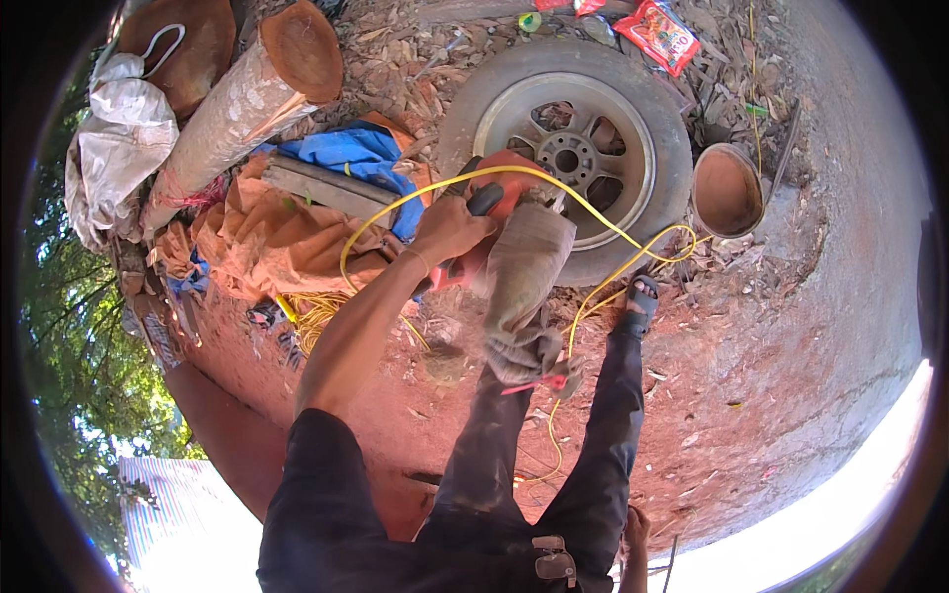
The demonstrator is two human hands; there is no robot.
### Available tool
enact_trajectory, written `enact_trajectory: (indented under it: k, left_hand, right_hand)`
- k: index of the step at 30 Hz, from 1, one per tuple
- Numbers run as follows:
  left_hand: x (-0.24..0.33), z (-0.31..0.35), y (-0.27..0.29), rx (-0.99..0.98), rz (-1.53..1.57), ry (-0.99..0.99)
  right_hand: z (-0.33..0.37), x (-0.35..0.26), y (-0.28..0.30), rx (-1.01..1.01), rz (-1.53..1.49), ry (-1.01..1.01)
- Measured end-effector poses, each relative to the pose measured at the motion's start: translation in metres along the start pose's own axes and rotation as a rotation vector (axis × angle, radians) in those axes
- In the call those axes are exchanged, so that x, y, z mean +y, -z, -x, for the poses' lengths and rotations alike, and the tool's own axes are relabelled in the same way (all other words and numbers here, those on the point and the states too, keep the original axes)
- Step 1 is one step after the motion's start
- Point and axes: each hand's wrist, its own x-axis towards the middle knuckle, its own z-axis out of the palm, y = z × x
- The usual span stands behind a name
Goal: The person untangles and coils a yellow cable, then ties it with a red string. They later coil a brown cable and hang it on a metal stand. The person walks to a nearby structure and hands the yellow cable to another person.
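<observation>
Reddish ground [682, 395], littered toward the top with wood chips [395, 69], is seen from above, outdoors. At centre, a red power tool [504, 188] is held by the left hand [450, 232], its fingers curled firmly around a black handle [485, 199]. From the tool, a dusty cloth bag [529, 257] is stretched toward the legs. Part of a spoked wheel with its tyre [568, 136] is covered by the tool. Yellow cord [343, 262] is looped across both. The right hand [636, 529] is lowered beside the right leg; its grip cannot be made out. Right of the wheel, a brown basin [727, 193] is seen; at upper left, a log [232, 124].
</observation>
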Motion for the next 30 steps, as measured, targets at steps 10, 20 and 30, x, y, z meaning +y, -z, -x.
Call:
enact_trajectory:
  k: [10,20,30]
  left_hand:
    - [-0.064,0.068,0.069,0.291,-0.029,-0.032]
    - [-0.113,0.024,-0.062,0.605,0.284,0.055]
    - [-0.135,0.020,-0.189,0.441,0.662,0.173]
  right_hand:
    - [-0.014,-0.102,-0.007,0.074,0.087,0.075]
    - [-0.023,-0.131,-0.052,-0.020,0.307,0.147]
    - [-0.100,-0.278,-0.199,0.048,1.004,0.886]
